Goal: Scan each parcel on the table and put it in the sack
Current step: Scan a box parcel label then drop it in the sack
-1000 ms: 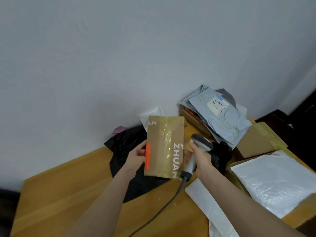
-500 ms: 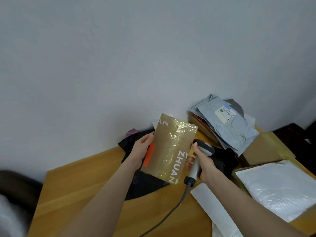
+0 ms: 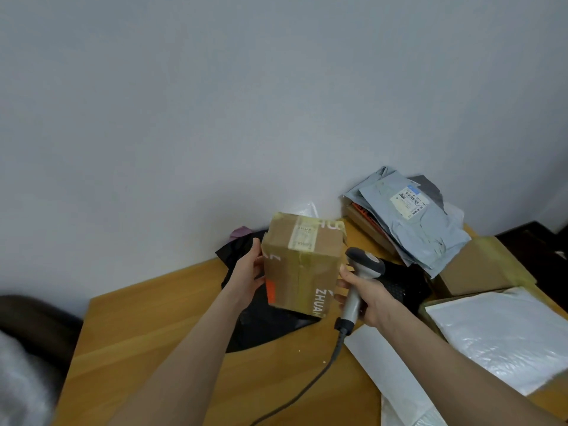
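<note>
- Box in the air above the surface, tilted, top face with a pale label turned up toward the camera; black bag lying beneath.
- Left hand in a closed grip on the box's left side, thumb at the front edge, fingers hidden behind.
- Right hand wrapped round the handle of the scanner, its head just beside the box's right edge; one fingertip seemingly touching that edge. Cord trailing down across the surface.
- Probably stiff: cardboard, square corners, no sagging or denting under the hold.
- Probably light to middling, judging by the easy, nearly one-handed carry; contents unknown.
- Glossy tape over much of the box, so likely slick under the skin.
- Safer to clamp across two opposite sides, or hook the fingers over a back edge, than to pinch a taped flat.
- Best hold for scanning: left and rear sides, leaving the label uncovered and facing the scanner head.
- Main risk: slipping out while being turned, with only one hand really carrying.
- Left to do, by the look: grey mailers piled at the wall and a white mailer at right, both soft and floppy, better taken flat from beneath.
</note>
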